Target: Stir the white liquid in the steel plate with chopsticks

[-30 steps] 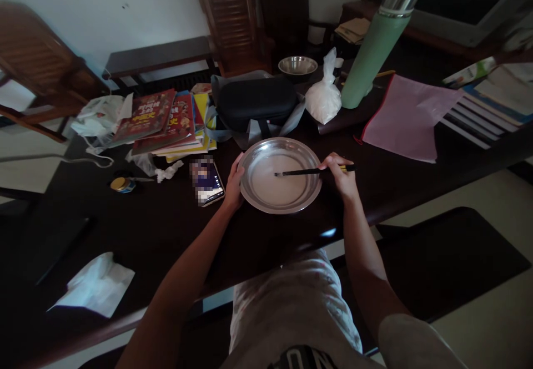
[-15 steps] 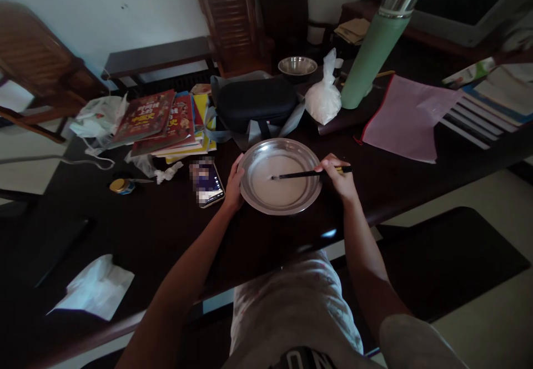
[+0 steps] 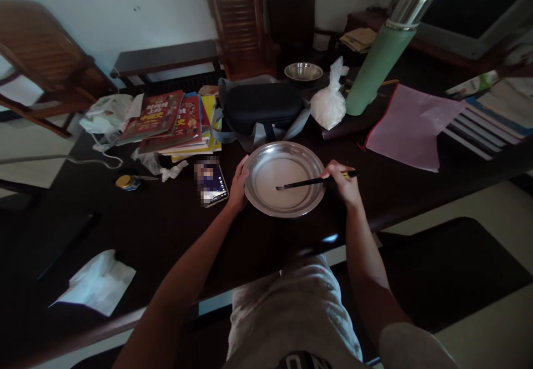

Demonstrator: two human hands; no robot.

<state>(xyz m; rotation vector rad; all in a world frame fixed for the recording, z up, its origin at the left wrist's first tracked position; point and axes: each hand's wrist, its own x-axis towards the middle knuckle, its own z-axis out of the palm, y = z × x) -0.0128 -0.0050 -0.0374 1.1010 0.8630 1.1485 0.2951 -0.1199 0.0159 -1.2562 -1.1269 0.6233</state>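
Observation:
A shallow metal basin (image 3: pixel 308 206) sits near the front of the dark table, with a milky white liquid (image 3: pixel 272 172) in it. My left hand (image 3: pixel 239 185) grips the basin's left rim, its thumb partly hidden. At the right rim, my right hand (image 3: pixel 342 179) is closed around dark chopsticks (image 3: pixel 300 183) with gold-coloured ends. They slant leftward over the rim, their tips in the liquid near the basin's middle. Left of my left hand lies a phone (image 3: pixel 212 183) with its screen lit.
Behind the basin are a black case (image 3: pixel 262 105), a tied bag of white powder (image 3: pixel 328 105) and a tall green thermos (image 3: pixel 378 66). Books (image 3: pixel 154 116) are stacked on the left, beside a small jar (image 3: pixel 127 182). A pink mesh pouch (image 3: pixel 412 127) lies on the right.
The chopstick tips have moved through the liquid toward the near side of the basin. My left hand keeps its hold on the rim. The camera view has shifted slightly.

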